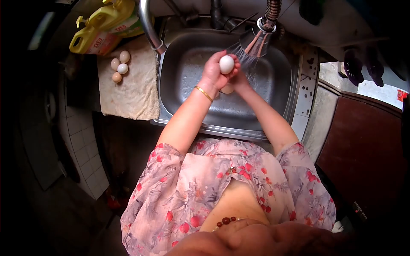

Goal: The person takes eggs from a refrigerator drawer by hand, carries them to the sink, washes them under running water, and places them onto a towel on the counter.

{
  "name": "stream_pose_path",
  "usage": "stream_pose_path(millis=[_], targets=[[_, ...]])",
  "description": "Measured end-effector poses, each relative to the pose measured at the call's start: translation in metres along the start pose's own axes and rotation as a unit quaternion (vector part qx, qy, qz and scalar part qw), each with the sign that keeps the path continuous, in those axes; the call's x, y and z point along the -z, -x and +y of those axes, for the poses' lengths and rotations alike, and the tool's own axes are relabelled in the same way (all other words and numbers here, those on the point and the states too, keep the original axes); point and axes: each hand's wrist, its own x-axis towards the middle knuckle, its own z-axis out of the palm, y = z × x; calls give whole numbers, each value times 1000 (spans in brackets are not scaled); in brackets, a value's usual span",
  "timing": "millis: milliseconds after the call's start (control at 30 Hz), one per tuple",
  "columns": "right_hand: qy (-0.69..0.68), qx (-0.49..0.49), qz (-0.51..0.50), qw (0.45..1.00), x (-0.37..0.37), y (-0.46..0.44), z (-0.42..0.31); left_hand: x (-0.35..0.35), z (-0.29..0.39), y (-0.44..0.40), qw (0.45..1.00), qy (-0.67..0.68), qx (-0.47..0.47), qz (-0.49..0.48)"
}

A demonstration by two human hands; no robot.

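Observation:
A white egg [226,64] rests between my two hands over the metal sink [179,85], beside the spray from the shower-type tap head [255,40]. My left hand [213,71], with a gold bangle at the wrist, is curled round the egg's left side. On the egg's right side, my right hand [239,77] presses against it, its fingers partly hidden. Below my hands, at least one more egg [227,88] lies in the sink, partly covered by my wrists. To the left, several eggs [123,68] in white and light brown sit on a beige cloth [128,96].
Yellow bottles [99,40] with pump tops stand behind the cloth. A curved steel pipe [149,27] reaches down at the sink's left back corner. Tiled counter [302,109] borders the sink on the right. Dark purple items [353,68] hang at the upper right.

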Motion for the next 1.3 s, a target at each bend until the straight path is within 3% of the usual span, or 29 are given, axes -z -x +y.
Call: stream_pose_path(millis=[33, 133, 233, 467, 567, 667, 700, 767, 833, 900, 933, 967, 1000, 1033, 1067, 1100, 1133, 1200, 1267, 1300], targets=[[453, 70, -11, 889, -24, 27, -27, 5, 6, 0, 1000, -10, -20, 8], [646, 228, -132, 716, -38, 49, -5, 15, 21, 7, 997, -28, -44, 55], [718, 176, -183, 648, -48, 47, 3, 26, 26, 11, 996, -27, -57, 71], [706, 178, -295, 619, -57, 21, 10, 42, 26, 21, 987, -3, -75, 141], [662, 185, -296, 664, -58, 10, 14, 48, 28, 28, 985, 14, -88, 147], [600, 64, -288, 744, -59, -2, 6, 57, 32, 38, 982, 0, -101, 160], [534, 55, -210, 817, -59, -3, 5, 61, 33, 40, 982, -6, -107, 158], [377, 29, -49, 924, -57, 0, 1, 66, 34, 44, 976, -100, -110, 160], [82, -36, -71, 993, -43, 5, -15, 67, 33, 45, 962, -197, -103, 157], [-221, -96, -83, 967, -22, 11, -40, 60, 27, 42, 945, -294, -72, 123], [-251, -101, -130, 954, -11, 14, -46, 40, 19, 41, 937, -316, -79, 126], [-247, -73, -127, 958, -12, 19, -61, 21, 14, 40, 928, -338, -85, 128], [-243, -45, -122, 961, -11, 26, -77, 17, 14, 37, 925, -371, -78, 19], [-240, -17, -117, 964, -10, 32, -86, 11, 14, 35, 915, -397, -66, -12], [-247, -33, -96, 964, 4, 27, -74, 4, 12, 33, 904, -422, -53, -43], [-260, -116, -157, 946, 31, 26, -69, -2, 10, 28, 890, -447, -40, -75], [-214, -97, -109, 966, 31, 30, -80, 11, -2, 9, 886, -450, -84, -72], [-75, -20, -29, 997, 33, 38, -99, -13, -1, 14, 912, -404, -10, -73], [114, 95, 38, 988, 43, 38, -108, -16, -4, 2, 929, -349, 48, -113], [156, 100, 40, 982, 46, 39, -112, -19, -8, -1, 935, -335, 49, -104]])
